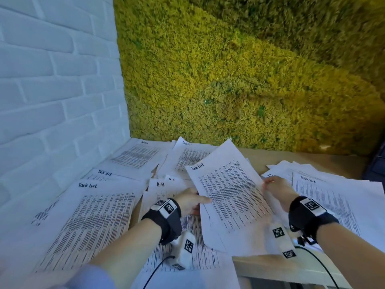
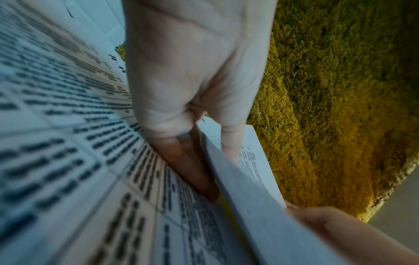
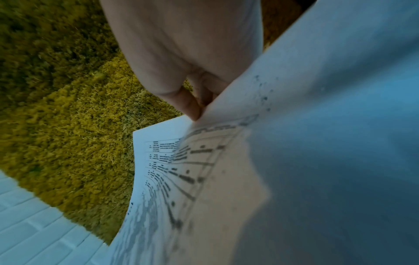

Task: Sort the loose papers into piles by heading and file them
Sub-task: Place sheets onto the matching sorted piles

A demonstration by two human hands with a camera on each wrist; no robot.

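Observation:
A thin stack of printed sheets headed "Task List" (image 1: 229, 190) is lifted and tilted above the desk. My left hand (image 1: 190, 202) grips its left edge, thumb on top. My right hand (image 1: 275, 189) pinches its right edge. In the left wrist view the left hand (image 2: 195, 100) holds the sheets (image 2: 249, 206) edge-on. The right wrist view has the right hand's fingertips (image 3: 192, 107) pinching the paper (image 3: 204, 179). An "H-R" sheet (image 1: 162, 190) lies under my left hand. More "Task List" sheets lie at near left (image 1: 89, 217), far middle (image 1: 187, 155) and right (image 1: 333, 197).
A white brick wall (image 1: 52, 90) stands on the left and a moss wall (image 1: 239, 69) behind the desk. Another headed pile (image 1: 137, 155) lies in the back left corner. Bare desk surface (image 1: 302, 159) shows at back right. A dark object (image 1: 377, 163) sits at the right edge.

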